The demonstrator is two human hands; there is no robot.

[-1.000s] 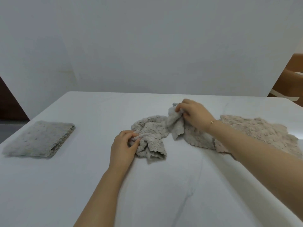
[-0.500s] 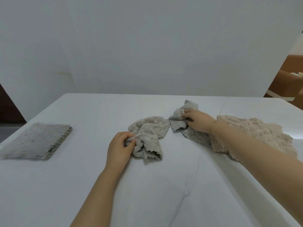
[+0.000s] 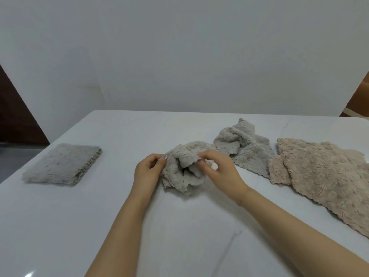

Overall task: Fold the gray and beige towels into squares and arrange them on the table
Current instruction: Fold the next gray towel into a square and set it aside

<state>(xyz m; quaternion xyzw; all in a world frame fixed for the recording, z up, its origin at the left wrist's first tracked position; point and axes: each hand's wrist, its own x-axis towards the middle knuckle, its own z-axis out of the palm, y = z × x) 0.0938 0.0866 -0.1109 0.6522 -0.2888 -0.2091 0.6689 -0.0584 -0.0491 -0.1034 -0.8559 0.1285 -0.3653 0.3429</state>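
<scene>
Right hand (image 3: 217, 170) now on crumpled towel (image 3: 179, 176)

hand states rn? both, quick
Left hand: pinching the crumpled gray towel at its left edge.
Right hand: pinching the same towel's upper edge.

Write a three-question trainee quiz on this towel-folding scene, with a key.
1. True or false: the folded towel lies left of both hands.
2. Which towel do the left hand and right hand pinch?
A. crumpled gray towel
B. beige towel
C. second gray towel
3. How many towels on the table remain unfolded?

Key: 1 true; 2 A; 3 three.
</scene>
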